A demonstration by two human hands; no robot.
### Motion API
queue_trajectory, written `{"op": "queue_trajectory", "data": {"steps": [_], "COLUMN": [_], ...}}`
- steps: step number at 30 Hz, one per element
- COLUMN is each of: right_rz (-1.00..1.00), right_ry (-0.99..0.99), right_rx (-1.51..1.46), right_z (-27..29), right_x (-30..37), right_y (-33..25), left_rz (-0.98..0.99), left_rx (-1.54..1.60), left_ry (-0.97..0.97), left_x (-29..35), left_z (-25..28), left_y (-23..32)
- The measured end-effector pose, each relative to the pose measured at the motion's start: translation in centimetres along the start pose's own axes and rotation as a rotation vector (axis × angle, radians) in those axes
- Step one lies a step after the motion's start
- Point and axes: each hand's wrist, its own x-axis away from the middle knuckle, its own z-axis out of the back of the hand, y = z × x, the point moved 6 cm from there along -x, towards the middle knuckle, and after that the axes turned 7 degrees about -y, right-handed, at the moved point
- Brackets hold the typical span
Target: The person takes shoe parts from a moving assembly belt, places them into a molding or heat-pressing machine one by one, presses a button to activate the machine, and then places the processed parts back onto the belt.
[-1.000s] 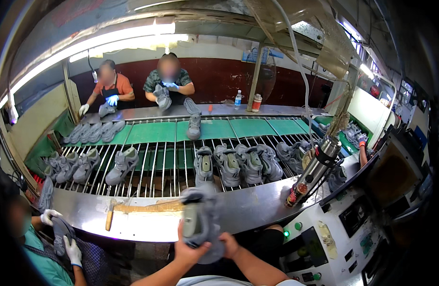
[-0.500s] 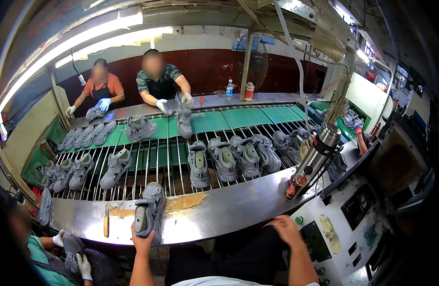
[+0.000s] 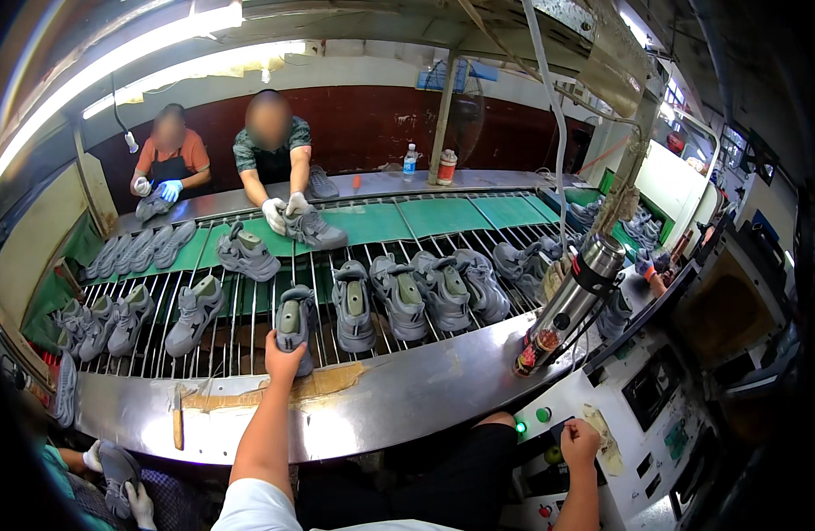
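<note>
At the near edge of the metal rod conveyor (image 3: 241, 345), my left hand (image 3: 284, 356) is closed round the side of a grey sneaker (image 3: 306, 352). A pale green form fills that shoe's opening, and its toe end faces me. My right hand (image 3: 580, 440) is curled over the white control panel (image 3: 549, 440) at the right, near a green button (image 3: 543, 414); what its fingers hold, if anything, is hidden. More grey sneakers (image 3: 353, 310) stand on the rods to the right of my left hand, and others (image 3: 195, 317) to its left.
A steel ledge (image 3: 407, 403) runs in front of me, with a wooden-handled knife (image 3: 178, 425) and a steel thermos (image 3: 574, 301) on it. Two gloved people handle shoes across the conveyor. At lower left, another person's gloved hands hold a sneaker (image 3: 117, 478).
My left hand has moved forward, taking the sneaker from the ledge to the rods. My right hand has moved right over the panel and curled. The co-worker opposite has lowered a shoe onto the conveyor.
</note>
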Motion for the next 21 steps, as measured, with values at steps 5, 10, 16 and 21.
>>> {"op": "queue_trajectory", "data": {"steps": [5,10,16,21], "right_rz": [-0.035,-0.017,0.119,0.187], "right_ry": [-0.022,-0.132,-0.266,-0.388], "right_rx": [-0.062,-0.049,-0.105,-0.243], "right_z": [-0.9,-5.1,-11.4,-19.1], "right_x": [-1.1,-1.0,-2.7,-2.6], "right_y": [-1.6,-2.5,-6.2,-7.4], "left_rz": [-0.068,-0.202,-0.093,-0.063], "left_rx": [-0.053,-0.167,0.333,0.604], "left_ry": [0.03,0.076,0.077,0.02], "left_x": [-2.4,-2.3,-5.4,-6.3], "left_z": [-4.3,-6.3,-3.7,-4.5], "left_y": [-1.4,-0.9,-2.0,-4.3]}}
